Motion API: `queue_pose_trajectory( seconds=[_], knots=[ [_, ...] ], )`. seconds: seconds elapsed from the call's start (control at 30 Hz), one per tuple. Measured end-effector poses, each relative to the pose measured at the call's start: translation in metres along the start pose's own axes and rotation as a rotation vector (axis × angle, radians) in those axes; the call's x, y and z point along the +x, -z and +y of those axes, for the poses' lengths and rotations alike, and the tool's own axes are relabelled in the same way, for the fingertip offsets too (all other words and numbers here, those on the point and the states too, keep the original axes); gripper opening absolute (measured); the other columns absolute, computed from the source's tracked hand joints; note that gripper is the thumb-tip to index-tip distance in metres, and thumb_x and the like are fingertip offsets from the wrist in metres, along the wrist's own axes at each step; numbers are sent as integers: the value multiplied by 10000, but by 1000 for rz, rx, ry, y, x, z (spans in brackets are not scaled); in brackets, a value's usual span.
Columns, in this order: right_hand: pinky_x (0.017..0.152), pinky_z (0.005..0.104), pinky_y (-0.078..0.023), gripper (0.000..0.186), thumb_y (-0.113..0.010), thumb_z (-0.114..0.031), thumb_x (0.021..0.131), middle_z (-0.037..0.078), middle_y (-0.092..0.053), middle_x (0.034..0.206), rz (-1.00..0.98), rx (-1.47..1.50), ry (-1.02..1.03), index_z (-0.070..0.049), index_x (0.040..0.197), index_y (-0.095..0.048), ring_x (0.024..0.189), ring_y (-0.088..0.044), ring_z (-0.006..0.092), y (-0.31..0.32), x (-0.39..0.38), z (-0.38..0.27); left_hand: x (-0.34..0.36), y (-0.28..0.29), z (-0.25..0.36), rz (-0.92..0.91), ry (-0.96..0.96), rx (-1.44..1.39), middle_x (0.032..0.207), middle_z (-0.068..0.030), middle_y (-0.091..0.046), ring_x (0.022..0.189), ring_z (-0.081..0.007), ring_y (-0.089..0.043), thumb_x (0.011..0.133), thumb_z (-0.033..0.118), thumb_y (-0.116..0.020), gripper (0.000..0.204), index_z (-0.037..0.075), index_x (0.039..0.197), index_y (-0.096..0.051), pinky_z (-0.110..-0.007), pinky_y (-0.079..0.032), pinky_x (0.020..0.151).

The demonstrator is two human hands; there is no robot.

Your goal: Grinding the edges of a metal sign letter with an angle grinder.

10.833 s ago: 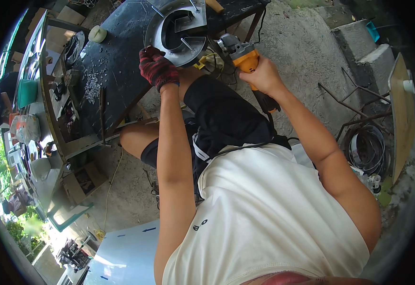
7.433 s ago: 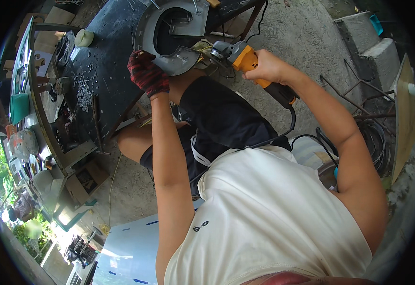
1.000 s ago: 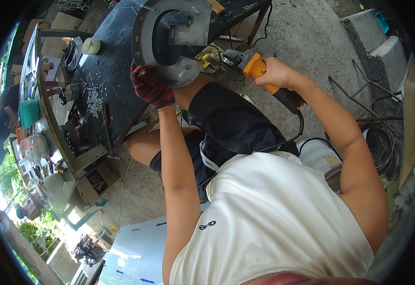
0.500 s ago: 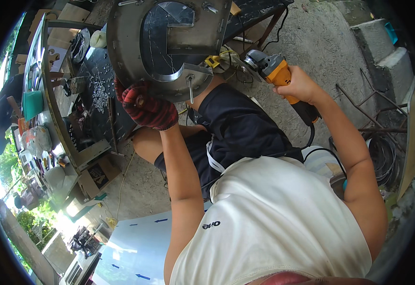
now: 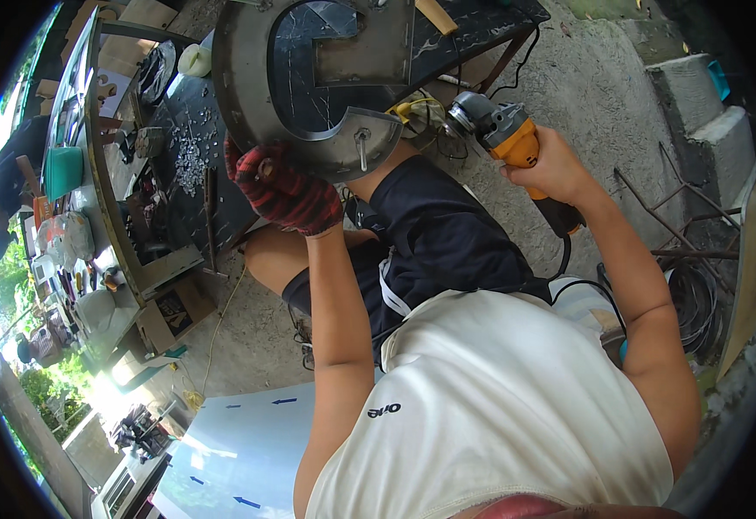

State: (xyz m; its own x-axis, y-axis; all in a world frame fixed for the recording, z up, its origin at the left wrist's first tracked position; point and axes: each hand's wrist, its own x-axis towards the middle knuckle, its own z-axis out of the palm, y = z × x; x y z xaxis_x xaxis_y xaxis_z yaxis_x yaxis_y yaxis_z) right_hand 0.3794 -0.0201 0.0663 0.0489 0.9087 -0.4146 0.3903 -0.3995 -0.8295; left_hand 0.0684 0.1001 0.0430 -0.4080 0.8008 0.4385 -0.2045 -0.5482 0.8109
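While positioning apparently needed steadiness next, the left hand (image 5: 281, 189) clasped the metal piece (image 5: 246, 85), the right hand (image 5: 554, 166) the grinder (image 5: 511, 140).

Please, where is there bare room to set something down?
Bare floor lies between the grinder and the concrete blocks; a smaller patch lies between the left knee and the pale blue sheet. Crowded: around the plastic bag at left, and the left side of the dark table, where grey bits are scattered.

Daylight glares at left; the fisheye edges bend.
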Motion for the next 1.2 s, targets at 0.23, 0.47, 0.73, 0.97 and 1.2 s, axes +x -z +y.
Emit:
queue_pose_trajectory(
  seconds=[0.23,0.47,0.73,0.97,1.2],
  knots=[
    [770,337,-526,399,-823,-167,708,71,-688,889,73,-18,19,-4,1027,-646,796,-647,161,-2,8,-7,-14,-9,-18,113,54,243,918,-26,-595,828,-132,-566,1032,223,-514,165,76,997,-581,-288,-467,786],
    [843,390,-538,515,-827,-261,704,159,-728,988,105,-151,35,8,1109,-656,912,-710,287,-12,13,-27,-18,-11,-23,232,139,205,884,-22,-589,828,-140,-545,1004,130,-525,91,70,1018,-592,-284,-448,808],
    [844,382,-539,528,-831,-262,700,166,-725,975,71,-88,61,7,1120,-657,884,-710,281,-20,22,-20,-20,-17,-15,208,119,145,847,-29,-566,818,-147,-537,1042,229,-523,178,75,959,-558,-296,-434,797],
    [846,383,-541,527,-832,-266,694,166,-728,979,85,-137,50,6,1112,-661,895,-714,296,-22,16,-30,-23,-20,-9,207,126,99,844,-24,-567,819,-134,-536,1042,236,-540,174,83,961,-559,-286,-432,788],
    [851,383,-541,544,-837,-268,680,182,-728,995,118,-161,37,4,1116,-659,924,-714,322,-25,10,-34,-24,0,-29,195,128,3,913,-11,-601,848,-134,-563,1029,172,-514,114,94,1039,-597,-281,-453,803]
  ],
)
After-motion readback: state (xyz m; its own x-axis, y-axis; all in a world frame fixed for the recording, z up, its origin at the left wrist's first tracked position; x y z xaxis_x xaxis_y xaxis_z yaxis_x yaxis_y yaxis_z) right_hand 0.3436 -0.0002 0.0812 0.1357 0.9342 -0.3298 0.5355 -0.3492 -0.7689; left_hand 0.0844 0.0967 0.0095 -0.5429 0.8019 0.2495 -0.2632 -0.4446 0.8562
